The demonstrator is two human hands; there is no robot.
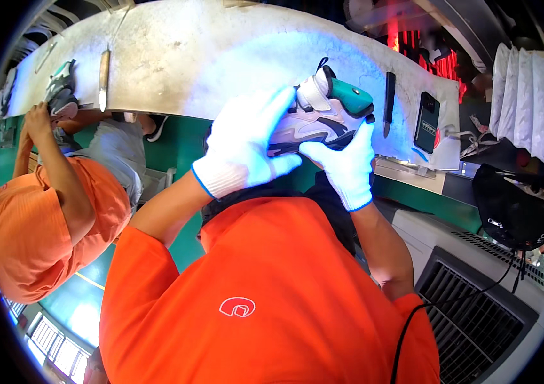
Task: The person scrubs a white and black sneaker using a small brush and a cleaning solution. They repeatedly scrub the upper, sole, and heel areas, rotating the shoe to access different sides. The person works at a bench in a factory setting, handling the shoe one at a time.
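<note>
A sneaker (323, 125) in white, pale grey and black lies on its side at the near edge of the worktable. A green shoe last (352, 97) sticks out of its opening, and a white strap crosses its upper. In a white knit glove, my left hand (246, 137) grips the sneaker's left end, fingers over the upper and thumb below. My right hand (346, 165), gloved alike, holds the sole side near the heel. Strong light washes out both gloves, and the left one hides the toe.
On the worktable (157, 70), a black-handled knife (389, 102) and a phone (426, 121) lie to the right; a wooden-handled knife (103, 80) lies left. A co-worker in orange (61, 211) handles another shoe (62, 93). A black bag (513, 208) and a vented machine (470, 313) stand at right.
</note>
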